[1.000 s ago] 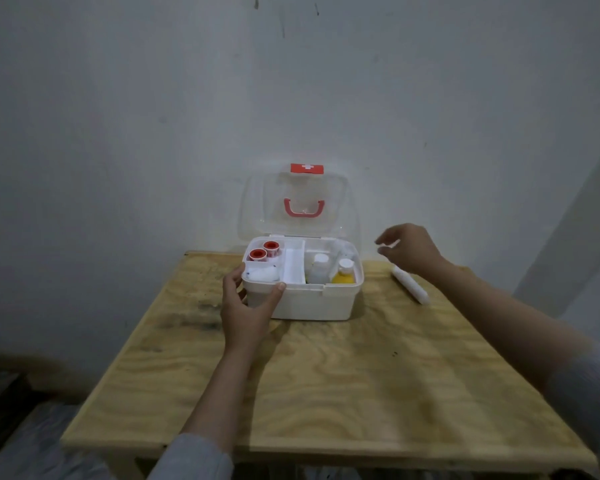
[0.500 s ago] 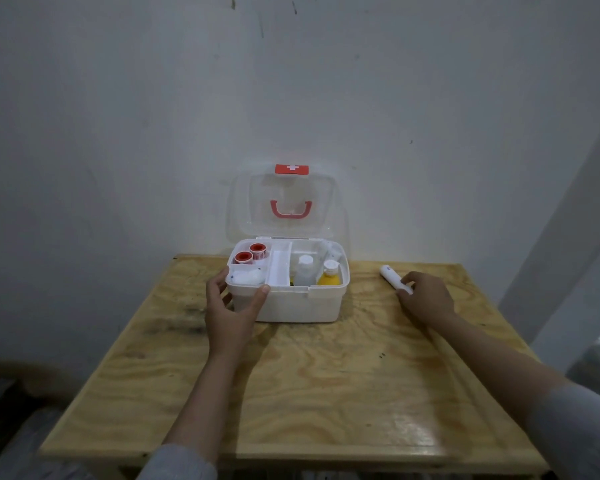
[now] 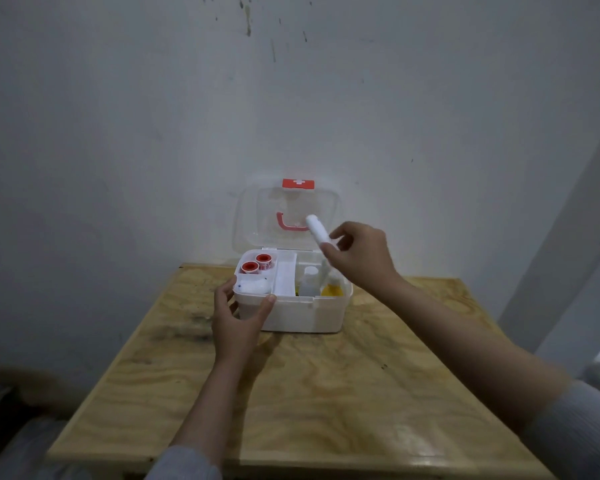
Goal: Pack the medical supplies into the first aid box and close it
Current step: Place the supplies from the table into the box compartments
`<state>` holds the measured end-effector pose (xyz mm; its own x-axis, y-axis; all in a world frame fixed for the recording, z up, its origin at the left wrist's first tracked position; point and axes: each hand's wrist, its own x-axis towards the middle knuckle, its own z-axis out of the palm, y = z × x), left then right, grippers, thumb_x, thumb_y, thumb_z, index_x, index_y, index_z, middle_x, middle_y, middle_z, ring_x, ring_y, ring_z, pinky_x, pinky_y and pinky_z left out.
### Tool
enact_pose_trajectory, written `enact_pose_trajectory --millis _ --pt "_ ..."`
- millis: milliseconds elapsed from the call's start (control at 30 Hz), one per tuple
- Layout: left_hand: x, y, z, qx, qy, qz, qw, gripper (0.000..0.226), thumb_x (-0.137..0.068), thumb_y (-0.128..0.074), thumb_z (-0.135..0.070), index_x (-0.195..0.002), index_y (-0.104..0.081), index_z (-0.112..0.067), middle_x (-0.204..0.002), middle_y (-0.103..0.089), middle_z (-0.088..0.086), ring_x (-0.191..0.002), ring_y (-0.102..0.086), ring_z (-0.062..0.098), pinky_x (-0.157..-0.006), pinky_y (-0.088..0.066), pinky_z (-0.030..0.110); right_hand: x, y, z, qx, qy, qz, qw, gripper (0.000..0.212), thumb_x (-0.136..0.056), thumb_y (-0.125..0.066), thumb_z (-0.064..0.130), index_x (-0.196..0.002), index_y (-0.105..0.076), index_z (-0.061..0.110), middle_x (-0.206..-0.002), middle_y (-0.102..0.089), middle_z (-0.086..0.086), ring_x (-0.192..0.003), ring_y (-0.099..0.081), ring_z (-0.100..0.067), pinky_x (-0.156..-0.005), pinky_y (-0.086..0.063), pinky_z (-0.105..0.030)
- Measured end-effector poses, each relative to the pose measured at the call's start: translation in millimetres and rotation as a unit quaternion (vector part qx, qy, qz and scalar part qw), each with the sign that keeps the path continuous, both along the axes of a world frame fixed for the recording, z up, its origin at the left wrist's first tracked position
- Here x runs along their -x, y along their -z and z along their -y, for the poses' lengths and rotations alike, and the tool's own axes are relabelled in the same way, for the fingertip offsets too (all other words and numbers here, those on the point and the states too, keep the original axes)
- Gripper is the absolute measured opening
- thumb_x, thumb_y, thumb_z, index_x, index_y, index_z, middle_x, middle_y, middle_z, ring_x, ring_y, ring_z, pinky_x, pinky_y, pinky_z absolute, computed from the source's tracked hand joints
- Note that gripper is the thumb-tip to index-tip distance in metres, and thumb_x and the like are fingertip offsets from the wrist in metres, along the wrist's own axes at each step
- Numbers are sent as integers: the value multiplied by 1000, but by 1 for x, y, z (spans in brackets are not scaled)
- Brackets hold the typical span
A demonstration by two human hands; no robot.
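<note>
A white first aid box (image 3: 305, 315) stands at the back of the wooden table, its clear lid (image 3: 257, 220) with a red handle upright against the wall. Inside I see two red tape rolls (image 3: 256, 264), white cotton (image 3: 253, 286), a clear bottle (image 3: 309, 284) and a yellow bottle (image 3: 332, 290). My left hand (image 3: 236, 317) grips the box's front left corner. My right hand (image 3: 359, 254) holds a white tube (image 3: 317, 230) tilted in the air above the box's right side.
The plywood table (image 3: 309, 393) reaches the white wall behind the box. A pale slanted post (image 3: 565, 237) stands at the right. The floor lies dark at lower left.
My right hand has picked the white tube up from the table right of the box and carried it left and up over the box. The left hand stays on the box.
</note>
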<state>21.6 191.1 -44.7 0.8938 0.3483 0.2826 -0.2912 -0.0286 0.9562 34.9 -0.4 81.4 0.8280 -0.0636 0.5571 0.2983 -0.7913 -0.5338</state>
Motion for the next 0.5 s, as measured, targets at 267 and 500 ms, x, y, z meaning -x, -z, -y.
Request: enact_pose_trajectory --millis 267,500 --pt "-2 -1 -1 1 3 -9 1000 68 -71 -82 -25 -127 -44 -26 -124 -49 -6 -108 -53 15 -63 -51 10 -32 1 -67 153 -12 -131 979 19 -76 -67 17 -90 -68 4 -87 -68 -6 -73 -59 -21 -59 -44 -26" --pt "-1 -2 -1 -12 1 0 1000 64 -70 -83 -23 -120 -43 -30 -117 -49 -8 -97 -51 5 -61 -46 3 -53 32 -81 254 -17 -151 955 24 -78 -67 31 -71 -54 12 -69 -56 -3 -66 -55 -20 -65 -44 -30"
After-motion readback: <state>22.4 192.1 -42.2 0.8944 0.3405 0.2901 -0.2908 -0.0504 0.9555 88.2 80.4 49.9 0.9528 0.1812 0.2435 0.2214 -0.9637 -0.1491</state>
